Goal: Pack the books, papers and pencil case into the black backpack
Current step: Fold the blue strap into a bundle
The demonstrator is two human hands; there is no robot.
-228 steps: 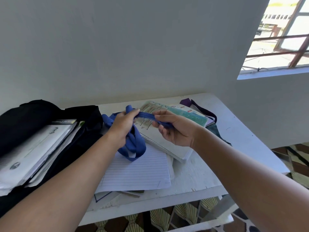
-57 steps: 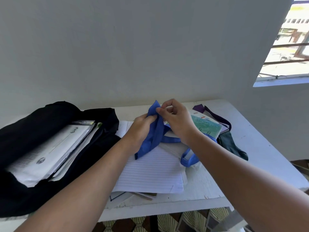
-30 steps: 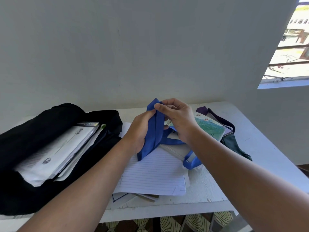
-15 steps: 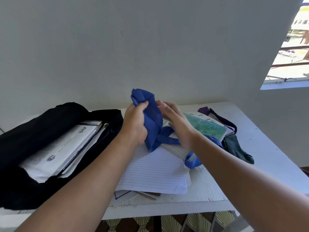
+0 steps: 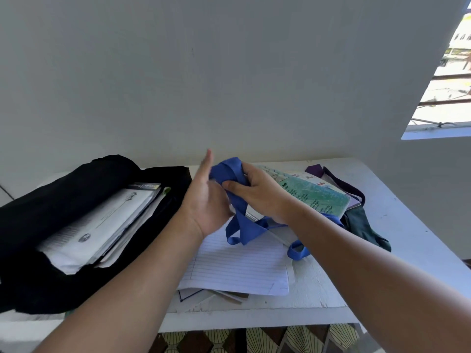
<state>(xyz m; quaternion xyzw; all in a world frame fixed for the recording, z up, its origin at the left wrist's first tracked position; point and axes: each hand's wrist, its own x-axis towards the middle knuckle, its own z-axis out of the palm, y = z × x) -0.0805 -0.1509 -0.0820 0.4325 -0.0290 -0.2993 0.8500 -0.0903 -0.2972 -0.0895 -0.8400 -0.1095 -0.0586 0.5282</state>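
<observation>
Blue fabric strap: a blue cloth band (image 5: 235, 197) is bunched above the table between both hands; its loose loops hang down onto the lined paper, and one loop end lies by the right forearm. What it belongs to cannot be told.
Right hand: the right hand (image 5: 257, 192) has its fingers and thumb curled round the upper bunch of the strap, holding it.
Left hand: the left hand (image 5: 207, 200) is flat, fingers straight and pointing up, palm against the strap; it is motion-blurred, so the fingertips are hard to make out.
Black backpack: the black backpack (image 5: 38, 207) lies open at the left of the table, its left side cut off by the frame edge.
Papers in backpack: a stack of printed papers and booklets (image 5: 99, 225) sits inside the opening; lower layers are hidden.
Lined paper: lined sheets (image 5: 239, 271) lie on the table, with more items partly hidden beneath.
Green book: a green-covered book (image 5: 313, 197) lies behind the right wrist, partly covered.
Dark cloth items: a purple and dark green fabric heap (image 5: 362, 222) lies at the right; its nature is unclear.
Table: white table (image 5: 397, 220).
</observation>
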